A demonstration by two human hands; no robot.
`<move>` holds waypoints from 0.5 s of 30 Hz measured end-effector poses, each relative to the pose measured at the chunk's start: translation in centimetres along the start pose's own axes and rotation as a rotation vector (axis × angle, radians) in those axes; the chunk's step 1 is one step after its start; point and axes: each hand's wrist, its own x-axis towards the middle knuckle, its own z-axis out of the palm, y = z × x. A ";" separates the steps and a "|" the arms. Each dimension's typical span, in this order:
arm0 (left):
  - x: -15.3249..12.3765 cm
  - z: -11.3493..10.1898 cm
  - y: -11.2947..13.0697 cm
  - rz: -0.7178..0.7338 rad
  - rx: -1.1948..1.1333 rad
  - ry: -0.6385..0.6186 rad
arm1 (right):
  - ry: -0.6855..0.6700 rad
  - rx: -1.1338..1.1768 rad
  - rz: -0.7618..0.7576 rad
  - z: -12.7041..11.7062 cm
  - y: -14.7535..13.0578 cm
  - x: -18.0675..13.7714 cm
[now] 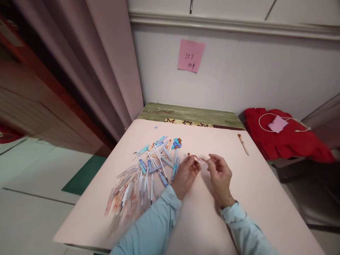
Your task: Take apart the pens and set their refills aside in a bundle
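My left hand (187, 173) is closed around a short cream pen barrel (197, 159) with a brown end, held just above the table. Facing it, my right hand (220, 174) pinches a thin, pale pen part (203, 159) that points toward the barrel; a small gap seems to separate them. Whether this part is a refill or a tip section is too small to tell. To the left of my hands lie loose blue and lilac pen barrels (167, 162), white refills (152, 186) with dark tips, and clear pinkish pen parts (124, 198).
A pile of small blue and brown caps (176, 143) sits behind my left hand. One whole-looking pen (243, 144) lies at the right of the pale tabletop (255, 198). Past the right edge are a red cloth (257, 141) and a white cable (265, 115). A wall closes the back.
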 end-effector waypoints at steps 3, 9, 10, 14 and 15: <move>-0.5 0.3 0.5 -0.045 -0.042 -0.040 | -0.061 -0.033 0.019 -0.3 -0.3 3.2; -1.4 0.3 0.8 -0.161 0.032 -0.236 | -0.369 -0.245 -0.087 2.4 1.3 7.0; -1.5 0.1 0.8 -0.183 0.066 -0.273 | -0.403 -0.278 -0.105 3.1 1.5 7.1; -1.5 -0.9 0.5 -0.270 0.201 -0.448 | -0.503 -0.395 -0.200 5.8 1.2 6.7; -1.5 -1.2 0.4 -0.290 0.223 -0.492 | -0.530 -0.421 -0.225 6.4 0.9 6.6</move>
